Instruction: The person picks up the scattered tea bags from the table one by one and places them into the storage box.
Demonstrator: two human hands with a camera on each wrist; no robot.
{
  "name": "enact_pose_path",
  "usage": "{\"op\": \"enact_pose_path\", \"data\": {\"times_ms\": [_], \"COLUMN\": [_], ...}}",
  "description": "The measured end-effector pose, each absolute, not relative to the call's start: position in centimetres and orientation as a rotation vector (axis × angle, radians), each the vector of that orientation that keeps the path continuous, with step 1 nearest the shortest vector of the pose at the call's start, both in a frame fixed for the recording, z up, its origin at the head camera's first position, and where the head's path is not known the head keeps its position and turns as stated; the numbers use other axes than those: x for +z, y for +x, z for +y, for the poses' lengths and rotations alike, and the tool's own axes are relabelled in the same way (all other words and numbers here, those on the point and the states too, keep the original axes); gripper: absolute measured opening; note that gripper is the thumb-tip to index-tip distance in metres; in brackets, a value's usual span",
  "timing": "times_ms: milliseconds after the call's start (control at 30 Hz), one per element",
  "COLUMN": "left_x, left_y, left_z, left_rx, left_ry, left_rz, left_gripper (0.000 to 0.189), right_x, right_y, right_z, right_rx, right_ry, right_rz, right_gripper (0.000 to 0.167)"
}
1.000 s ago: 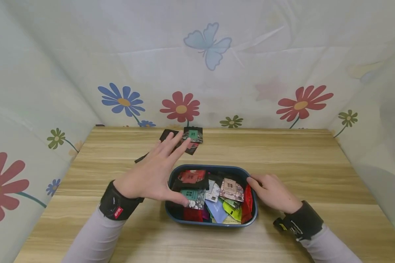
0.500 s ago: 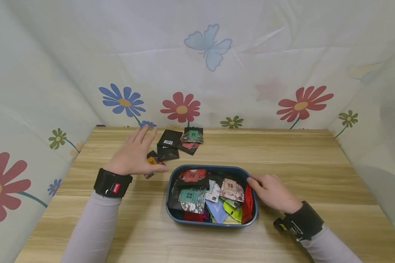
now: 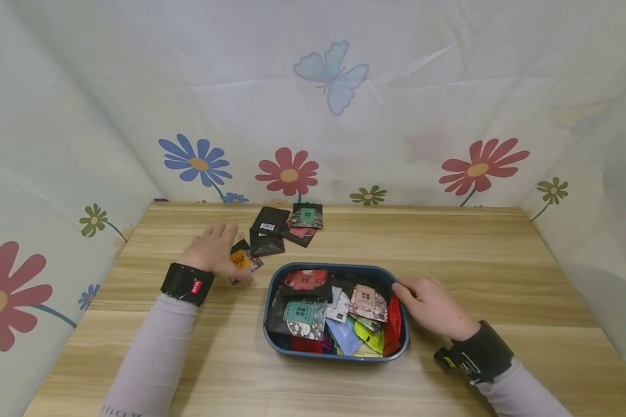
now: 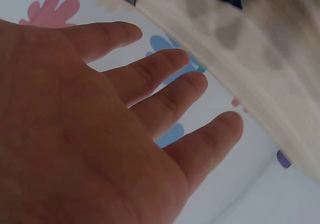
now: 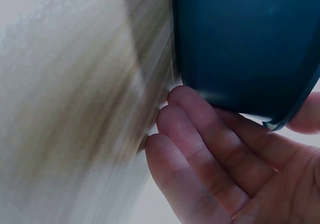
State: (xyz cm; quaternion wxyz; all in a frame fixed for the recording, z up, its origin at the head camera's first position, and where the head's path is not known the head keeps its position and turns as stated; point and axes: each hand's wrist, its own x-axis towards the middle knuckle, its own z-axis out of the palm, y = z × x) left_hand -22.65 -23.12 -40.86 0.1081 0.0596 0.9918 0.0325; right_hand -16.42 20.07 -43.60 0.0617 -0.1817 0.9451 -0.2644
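In the head view a dark blue plastic bin (image 3: 339, 358) full of colourful sachets stands on the table. My right hand (image 3: 438, 307) grips its right end, thumb over the rim and fingers against the outer wall (image 5: 250, 44), as the right wrist view shows. My left hand (image 3: 214, 252), its fingers spread and extended, is left of the bin, right beside a black sachet with an orange label (image 3: 241, 259) and partly covering it. Nothing lies in that palm (image 4: 80, 129) in the left wrist view. On top inside the bin are a sachet with a teal label (image 3: 298, 313) and a red-labelled sachet (image 3: 306, 280).
Beyond the left hand lie two overlapping black sachets, the upper one (image 3: 270, 219) showing a barcode. Next to them a green-labelled sachet (image 3: 308, 216) overlaps a red-labelled one (image 3: 301, 234). A flower-print curtain (image 3: 396, 116) rises behind the wooden table (image 3: 448, 243).
My left hand has moved left from over the bin to the orange-labelled sachet, and lowered. The teal-labelled sachet now lies uncovered in the bin. My right hand has stayed on the bin.
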Motion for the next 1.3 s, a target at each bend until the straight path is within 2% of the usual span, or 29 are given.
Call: {"op": "enact_pose_path", "data": {"times_ms": [467, 1300], "left_x": [-42.3, -43.4], "left_y": [-23.4, -24.7], "left_z": [-23.2, -24.0], "left_rx": [0.055, 0.062], "left_ry": [0.180, 0.215], "left_rz": [2.905, 3.022], "left_gripper": [0.099, 0.090], "right_x": [-43.4, -43.7], "right_y": [-16.4, -16.4], "right_z": [20.0, 20.1], "right_rx": [-0.814, -0.803], "right_ry": [-0.538, -0.542], "right_rz": [2.837, 2.866], "right_gripper": [0.031, 0.032]}}
